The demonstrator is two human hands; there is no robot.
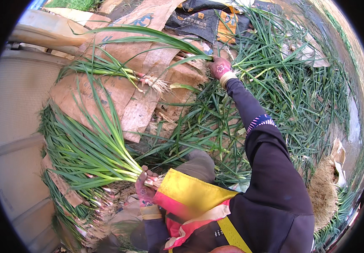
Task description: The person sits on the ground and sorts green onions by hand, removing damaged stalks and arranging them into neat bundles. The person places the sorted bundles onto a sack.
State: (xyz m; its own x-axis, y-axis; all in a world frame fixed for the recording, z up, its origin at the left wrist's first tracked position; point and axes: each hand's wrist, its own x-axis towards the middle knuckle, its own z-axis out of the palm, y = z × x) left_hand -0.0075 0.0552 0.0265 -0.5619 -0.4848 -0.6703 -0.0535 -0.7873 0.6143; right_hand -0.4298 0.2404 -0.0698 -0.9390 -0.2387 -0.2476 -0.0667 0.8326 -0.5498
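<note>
My left hand [146,186], in a patterned glove, grips a bunch of green garlic plants [128,164] near their pale, rooted ends, with the leaves fanning up and to the left. My right arm reaches far forward. My right hand [220,67], in a pink flowered glove, is closed on a few long green leaves [182,44] that trail to the left. Between the hands a smaller bunch of rooted plants [131,76] lies on brown woven sacking [90,95]. More bunches with roots [99,202] are stacked at the lower left.
Loose green leaves [289,104] cover the ground ahead and to the right. A dark sack with orange print [201,25] lies at the top. A metal panel [20,104] stands at the left. A fibrous brown heap [324,193] sits at the lower right.
</note>
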